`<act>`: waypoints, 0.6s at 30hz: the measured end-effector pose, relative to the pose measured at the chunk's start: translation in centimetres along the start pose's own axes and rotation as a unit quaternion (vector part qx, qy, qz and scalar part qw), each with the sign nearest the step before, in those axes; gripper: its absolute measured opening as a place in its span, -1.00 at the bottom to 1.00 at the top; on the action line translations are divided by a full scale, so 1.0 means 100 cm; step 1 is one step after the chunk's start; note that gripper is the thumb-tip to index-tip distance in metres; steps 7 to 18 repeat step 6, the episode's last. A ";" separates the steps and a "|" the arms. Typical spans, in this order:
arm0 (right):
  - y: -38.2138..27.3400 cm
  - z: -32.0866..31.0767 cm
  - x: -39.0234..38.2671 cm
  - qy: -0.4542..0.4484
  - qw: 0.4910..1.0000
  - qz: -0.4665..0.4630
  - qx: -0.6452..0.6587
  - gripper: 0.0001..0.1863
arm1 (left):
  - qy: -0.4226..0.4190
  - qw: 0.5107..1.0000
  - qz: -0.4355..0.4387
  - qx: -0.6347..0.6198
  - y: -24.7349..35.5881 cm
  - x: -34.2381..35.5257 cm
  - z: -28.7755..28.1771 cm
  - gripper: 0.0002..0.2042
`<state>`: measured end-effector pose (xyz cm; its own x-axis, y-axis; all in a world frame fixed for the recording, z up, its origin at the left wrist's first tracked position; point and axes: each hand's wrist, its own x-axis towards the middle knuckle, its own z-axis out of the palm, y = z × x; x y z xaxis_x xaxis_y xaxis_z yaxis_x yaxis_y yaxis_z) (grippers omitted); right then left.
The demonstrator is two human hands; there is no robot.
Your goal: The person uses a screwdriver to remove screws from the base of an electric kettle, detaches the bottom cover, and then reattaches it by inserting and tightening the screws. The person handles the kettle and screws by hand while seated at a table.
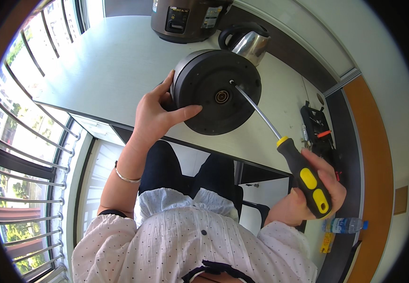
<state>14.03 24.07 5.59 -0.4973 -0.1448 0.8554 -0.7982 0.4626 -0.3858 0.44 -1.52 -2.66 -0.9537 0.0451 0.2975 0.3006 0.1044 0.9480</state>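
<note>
My left hand (159, 111) grips what looks like an electric kettle (209, 115) by its left side, thumb pressed on the base. The round black underside faces me, with a ringed metal connector in the middle and small holes nearer the rim. In my right hand (324, 181) is a screwdriver (291, 155) with a black and yellow handle and a long metal shaft. Its tip meets the underside at a hole above the connector; whether it sits in a screw head is too small to tell. The kettle's upper part is hidden behind its base.
A brown electric cooker (185, 23) and a silver kettle with a black handle (251, 42) stand at the back of the white table (105, 61). To the right lie a black tool case (315, 122), an orange-red tool (324, 134) and a water bottle (343, 225). A barred window is at left.
</note>
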 end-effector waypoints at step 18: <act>0.005 -0.001 0.006 -0.049 0.993 0.033 0.103 -0.33 | 0.002 1.000 -0.004 0.010 -0.002 -0.001 -0.002 -0.09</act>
